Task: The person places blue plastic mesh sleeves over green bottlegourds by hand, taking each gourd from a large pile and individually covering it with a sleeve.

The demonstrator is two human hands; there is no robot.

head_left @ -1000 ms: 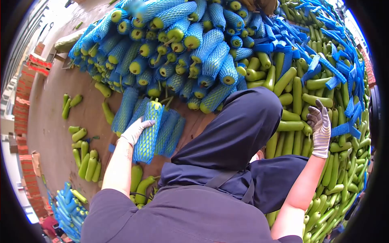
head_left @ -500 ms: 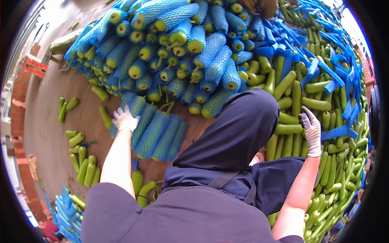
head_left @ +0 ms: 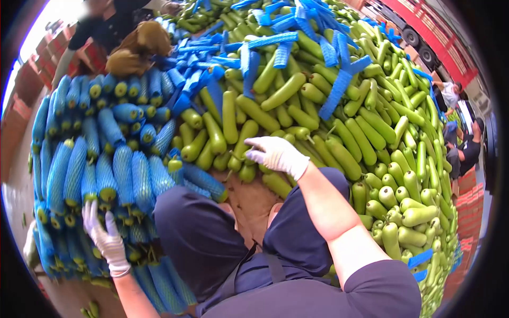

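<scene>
Green gourds (head_left: 284, 91) lie bare in a big heap ahead of us and to our right, many of them side by side, others crossed at angles. Our right hand (head_left: 281, 156), in a pale glove, is over the near edge of that heap, palm down, its fingers bent a little forward; its underside is hidden, so we cannot tell whether the fingertips pinch or touch a gourd. To our left stands a stack of netted gourds (head_left: 123, 175), each in a blue mesh sleeve, with green ends poking out. Our left hand (head_left: 107, 244), gloved as well, is at the front of that stack, fingers stretched out and thumb spread wide, with nothing in its grasp; we cannot tell whether it touches the mesh. Loose blue nets (head_left: 335, 98) are strewn over the top of the heap, some crossing one another. More netted gourds lie beside our left leg (head_left: 199, 233), and a strip of brown floor (head_left: 248, 201) shows between our legs. Farther out we see a co-worker (head_left: 108, 24) in dark clothes behind the stack, a red truck (head_left: 440, 34) at the upper right, people (head_left: 469, 149) below it, and stacked cartons (head_left: 469, 212) near the right edge of our view.
</scene>
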